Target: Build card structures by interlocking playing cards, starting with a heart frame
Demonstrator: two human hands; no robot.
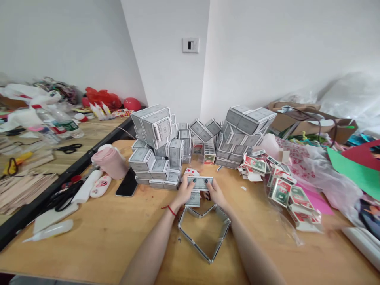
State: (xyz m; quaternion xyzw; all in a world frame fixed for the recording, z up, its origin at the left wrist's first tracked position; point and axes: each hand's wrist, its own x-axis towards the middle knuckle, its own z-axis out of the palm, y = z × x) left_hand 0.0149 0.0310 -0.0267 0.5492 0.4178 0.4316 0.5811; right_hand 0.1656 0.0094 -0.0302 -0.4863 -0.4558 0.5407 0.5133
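My left hand [184, 192] and my right hand [216, 194] grip the two ends of a strip of playing cards [200, 183], backs up and thumbs on top. Another card lies face down [193, 199] just below the strip. Behind my left fingers shows a face-up card with red hearts [191, 171]. Between my forearms stands a hollow heart-shaped frame [223, 234], its walls made of cards set on edge. What lies under the strip is partly hidden by my hands.
Stacked card-built blocks rise at the left [145, 158] and right [237, 136]. Opened card boxes [282, 190] are heaped to the right. On the left are a phone [127, 184], a pink cup [110, 162], a glue bottle [52, 229] and black scissors [63, 198].
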